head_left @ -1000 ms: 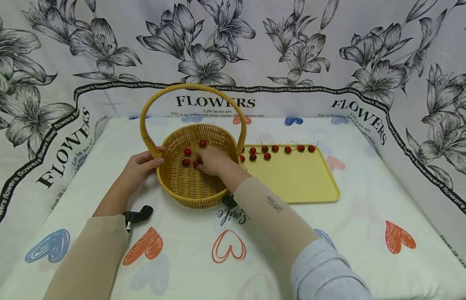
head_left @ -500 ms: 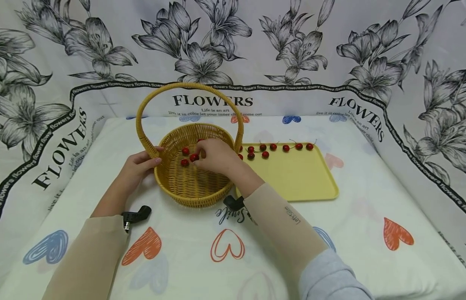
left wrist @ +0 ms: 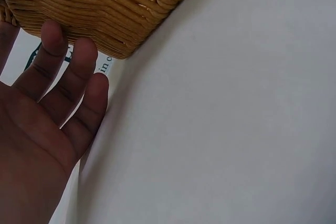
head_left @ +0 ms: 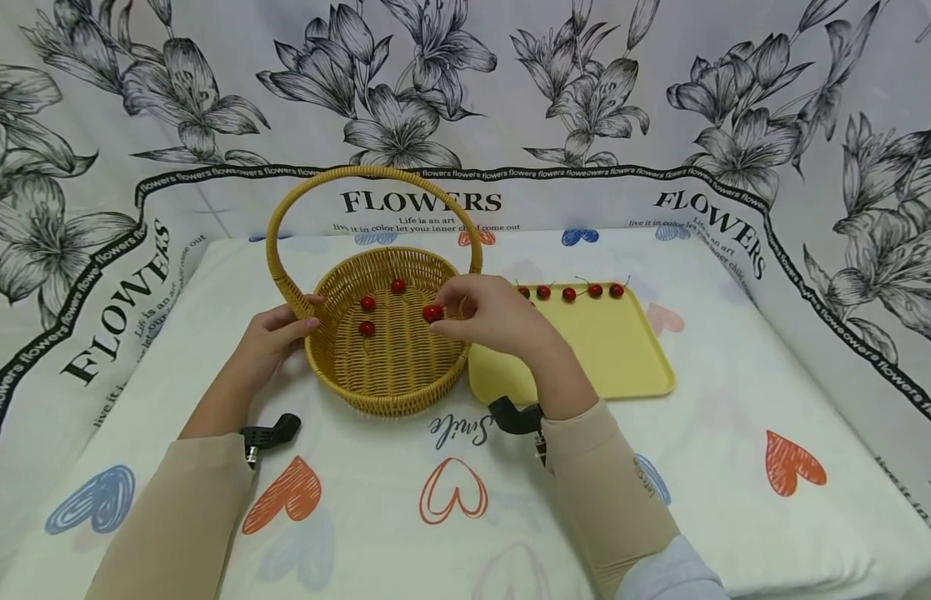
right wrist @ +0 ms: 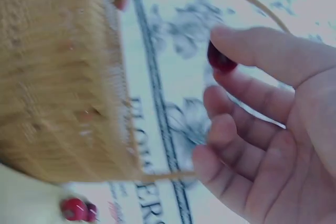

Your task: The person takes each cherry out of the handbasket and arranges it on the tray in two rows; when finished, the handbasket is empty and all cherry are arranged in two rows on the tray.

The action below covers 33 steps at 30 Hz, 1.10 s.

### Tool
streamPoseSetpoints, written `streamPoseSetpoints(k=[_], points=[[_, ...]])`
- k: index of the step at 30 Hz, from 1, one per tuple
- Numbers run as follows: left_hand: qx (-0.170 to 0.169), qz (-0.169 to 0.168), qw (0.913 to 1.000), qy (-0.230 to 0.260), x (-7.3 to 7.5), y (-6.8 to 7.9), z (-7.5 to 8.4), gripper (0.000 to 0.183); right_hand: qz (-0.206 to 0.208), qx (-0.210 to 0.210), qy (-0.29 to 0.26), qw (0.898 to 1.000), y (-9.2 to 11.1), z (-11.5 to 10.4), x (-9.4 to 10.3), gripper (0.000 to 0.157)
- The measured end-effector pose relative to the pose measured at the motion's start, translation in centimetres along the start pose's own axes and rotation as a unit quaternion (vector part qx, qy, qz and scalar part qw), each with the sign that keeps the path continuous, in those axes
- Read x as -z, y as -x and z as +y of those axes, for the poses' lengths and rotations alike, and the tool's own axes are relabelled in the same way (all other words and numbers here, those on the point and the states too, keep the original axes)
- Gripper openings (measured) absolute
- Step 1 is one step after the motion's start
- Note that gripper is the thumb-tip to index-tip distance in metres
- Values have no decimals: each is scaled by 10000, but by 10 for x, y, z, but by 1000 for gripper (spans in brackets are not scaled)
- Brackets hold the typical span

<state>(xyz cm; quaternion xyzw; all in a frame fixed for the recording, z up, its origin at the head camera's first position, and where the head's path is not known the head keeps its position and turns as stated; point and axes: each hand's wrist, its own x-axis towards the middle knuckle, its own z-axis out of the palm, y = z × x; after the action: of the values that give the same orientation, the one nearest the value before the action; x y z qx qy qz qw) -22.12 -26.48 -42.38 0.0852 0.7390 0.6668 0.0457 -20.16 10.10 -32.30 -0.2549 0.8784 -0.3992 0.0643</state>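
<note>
My left hand (head_left: 273,333) grips the wicker basket (head_left: 386,404) at its left side, thumb and forefinger about the foot of the tall handle. In the left wrist view, other fingers of the left hand (left wrist: 50,114) lie by the woven outer wall. Between thumb and forefinger, my right hand (head_left: 503,317) pinches a red cherry (head_left: 432,313) over the right part of the basket. The right wrist view has this cherry (right wrist: 221,59) at the fingertips. Inside the basket lie a cherry (head_left: 398,286) near the back wall, another cherry (head_left: 367,303) and a third cherry (head_left: 367,328).
A yellow tray (head_left: 623,358) lies right of the basket, partly covered by my right hand. Several stemmed cherries (head_left: 568,294) line its back edge. The heart-printed white cloth (head_left: 360,500) spreads underneath, and a flower-printed curtain (head_left: 585,108) hangs behind.
My right hand has picked a cherry from the basket's middle and moved right and up with it. Three cherries stay in the basket. The left hand keeps its grip.
</note>
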Motion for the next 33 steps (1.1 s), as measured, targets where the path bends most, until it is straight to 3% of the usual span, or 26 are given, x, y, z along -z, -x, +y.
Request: streamPoseSetpoints(k=[8, 15, 21, 33], points=[[-51, -4, 10000, 85, 1, 0, -2, 43, 69, -241, -521, 9983, 25, 17, 47, 17], [-29, -42, 10000, 77, 0, -1, -3, 43, 670, -683, -735, 9927, 39, 42, 72, 22], [-42, -30, 10000, -19, 0, -1, -2, 42, 1112, -1220, -523, 9849, 42, 64, 82, 31], [-58, -20, 10000, 54, 1, -1, -2, 41, 1064, -2017, 163, 9735, 38, 107, 78, 39]])
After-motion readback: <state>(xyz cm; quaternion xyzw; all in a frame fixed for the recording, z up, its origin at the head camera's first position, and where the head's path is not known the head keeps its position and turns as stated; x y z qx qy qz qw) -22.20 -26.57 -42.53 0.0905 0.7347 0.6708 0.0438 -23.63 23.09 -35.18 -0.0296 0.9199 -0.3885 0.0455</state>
